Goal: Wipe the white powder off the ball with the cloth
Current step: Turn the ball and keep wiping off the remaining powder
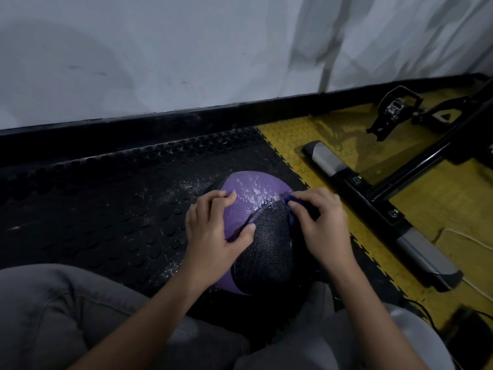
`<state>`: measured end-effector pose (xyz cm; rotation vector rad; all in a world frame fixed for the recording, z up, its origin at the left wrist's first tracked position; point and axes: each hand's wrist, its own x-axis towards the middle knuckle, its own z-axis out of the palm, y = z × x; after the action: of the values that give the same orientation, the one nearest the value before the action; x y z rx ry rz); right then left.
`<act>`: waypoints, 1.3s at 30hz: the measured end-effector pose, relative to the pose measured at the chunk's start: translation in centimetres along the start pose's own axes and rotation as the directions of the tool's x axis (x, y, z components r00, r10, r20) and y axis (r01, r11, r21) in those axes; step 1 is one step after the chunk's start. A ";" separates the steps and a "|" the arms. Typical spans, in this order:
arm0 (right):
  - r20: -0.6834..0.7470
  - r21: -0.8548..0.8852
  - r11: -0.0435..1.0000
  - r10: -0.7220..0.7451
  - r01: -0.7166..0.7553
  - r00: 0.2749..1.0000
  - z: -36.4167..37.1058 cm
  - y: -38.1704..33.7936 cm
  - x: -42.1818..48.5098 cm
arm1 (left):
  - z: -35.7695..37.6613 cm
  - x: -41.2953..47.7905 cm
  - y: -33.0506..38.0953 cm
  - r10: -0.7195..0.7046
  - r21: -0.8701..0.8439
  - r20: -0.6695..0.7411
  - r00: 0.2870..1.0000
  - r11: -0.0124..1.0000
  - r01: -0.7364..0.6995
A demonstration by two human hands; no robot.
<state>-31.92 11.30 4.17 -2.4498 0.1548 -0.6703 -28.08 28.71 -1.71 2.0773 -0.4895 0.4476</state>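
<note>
On the floor (pixel 106 209), the left hand (pixel 213 228) grips the ball (pixel 266 236) steady; the right hand (pixel 320 225), pinching the cloth (pixel 289 200), should scrub the powder (pixel 253 188) firmly.

A black studded mat (pixel 93 209) is covering the floor from 9 o'clock to the centre, and yellow studded tiles (pixel 333 134) are adjoining it toward 3 o'clock. A white wall (pixel 160 49) is filling 12 o'clock above a black baseboard (pixel 186 116). An exercise machine's stabiliser bar (pixel 373 204), black with grey ends, is lying on the yellow tiles at 3 o'clock. A pedal (pixel 394 108) is hanging at 2 o'clock. A white cord (pixel 469 237) is trailing at 4 o'clock.
</note>
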 end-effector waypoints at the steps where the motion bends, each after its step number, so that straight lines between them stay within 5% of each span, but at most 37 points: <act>1: -0.001 -0.020 0.997 -0.075 0.075 0.997 0.1 -0.7 -0.6 | 0.0 -0.1 0.0 0.004 0.011 -0.005 1.000 1.000 -0.004; 4: 0.046 -0.006 0.981 -0.194 0.195 0.980 -0.2 -1.0 -1.0 | 0.1 -0.4 -0.3 0.039 0.051 -0.018 0.999 0.998 -0.038; 10: 0.022 0.068 0.996 0.059 -0.060 0.998 -0.8 1.4 0.7 | 0.4 -0.2 0.0 0.018 0.047 0.006 1.000 0.999 -0.018; 17: 0.070 0.049 0.967 -0.253 0.250 0.965 -0.3 -1.4 -1.5 | 0.0 -0.5 -0.6 0.006 0.051 -0.003 1.000 0.999 -0.006; 23: 0.045 0.067 0.997 0.027 -0.030 0.999 -1.2 1.2 0.9 | 0.3 -0.4 -0.1 0.008 0.028 0.028 1.000 1.000 -0.009; 29: 0.092 -0.005 0.945 -0.325 0.327 0.941 0.0 -2.0 -1.4 | -0.1 -0.2 -0.6 0.011 0.043 -0.006 1.000 0.999 -0.011; 35: 0.069 -0.056 0.997 -0.040 0.044 0.997 -1.0 1.0 1.6 | 0.1 -0.1 0.1 -0.006 -0.003 0.033 0.999 1.000 0.006; 39: 0.057 -0.028 0.974 -0.221 0.223 0.974 -0.2 -1.3 -0.6 | 0.1 -0.2 -0.2 -0.010 0.025 0.007 1.000 1.000 0.010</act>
<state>-32.54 12.44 4.80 -2.5386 -0.1324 -0.7011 -28.13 28.75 -2.02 2.1047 -0.4799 0.4425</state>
